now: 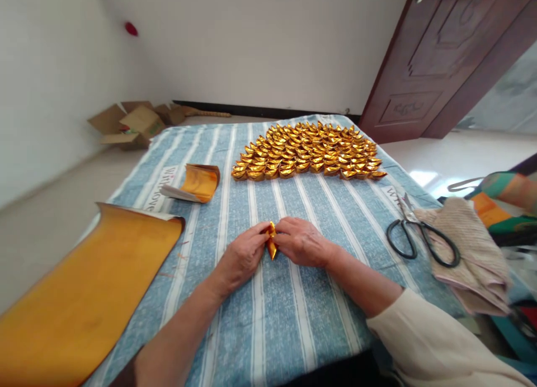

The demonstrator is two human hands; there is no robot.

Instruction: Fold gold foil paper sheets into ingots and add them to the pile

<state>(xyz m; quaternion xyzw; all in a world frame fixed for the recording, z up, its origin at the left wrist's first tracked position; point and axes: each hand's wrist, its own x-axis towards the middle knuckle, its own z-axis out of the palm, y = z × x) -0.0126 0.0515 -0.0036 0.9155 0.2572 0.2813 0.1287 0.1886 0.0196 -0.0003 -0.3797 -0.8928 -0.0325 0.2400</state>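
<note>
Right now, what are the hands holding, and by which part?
Both hands, left hand and right hand, pinch one small folded piece of gold paper between their fingertips, one on each side; its lower point hangs free.

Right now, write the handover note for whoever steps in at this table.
Left hand: pinching the left side of the gold foil piece, held between both hands just above the striped cloth.
Right hand: pinching its right side.
Done: many folded gold ingots lie in rows at the far end of the cloth.
In hand: one piece, partly folded; how far along is hard to tell.
Left: a large gold sheet at the near left edge and a small curled stack of gold squares beyond it.
Scissors lie at the right, on the edge of a folded towel.
</note>
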